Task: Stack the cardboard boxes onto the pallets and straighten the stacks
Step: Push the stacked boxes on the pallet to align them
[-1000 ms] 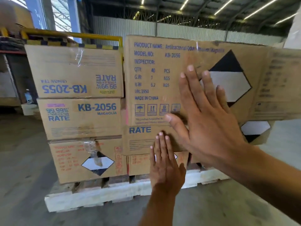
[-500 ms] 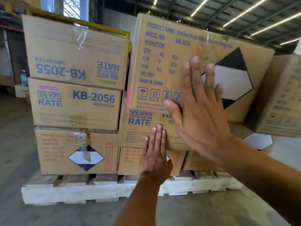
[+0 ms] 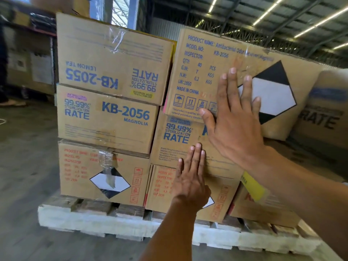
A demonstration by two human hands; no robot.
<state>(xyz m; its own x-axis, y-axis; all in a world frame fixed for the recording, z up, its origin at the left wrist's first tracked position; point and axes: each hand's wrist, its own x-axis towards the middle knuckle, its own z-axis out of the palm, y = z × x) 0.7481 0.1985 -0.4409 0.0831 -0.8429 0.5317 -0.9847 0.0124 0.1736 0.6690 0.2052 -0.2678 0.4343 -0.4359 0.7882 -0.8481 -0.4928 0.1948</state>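
Brown cardboard boxes stand three high on a white pallet (image 3: pixel 98 223). My right hand (image 3: pixel 233 117) lies flat, fingers spread, across the seam between the top box (image 3: pixel 199 72) with the blue product text and the middle box (image 3: pixel 175 140) printed "99.99% RATE". My left hand (image 3: pixel 192 178) presses flat on the lower edge of that middle box and on the bottom box (image 3: pixel 162 185) with red print. The top box sits skewed, jutting out past the one below. To the left stands a neater column with the upside-down KB-2055 box (image 3: pixel 113 59) on top.
More boxes (image 3: pixel 323 117) stand to the right, blurred. The concrete floor (image 3: pixel 24 166) runs open to the left of the pallet. Shelving and stored goods (image 3: pixel 28 59) stand at the far left. Someone's feet (image 3: pixel 11 102) show at the left edge.
The view has swung left and closer to the stack. Both hands stay flat on the same boxes; the left hand has slid slightly down onto the bottom box's top edge.
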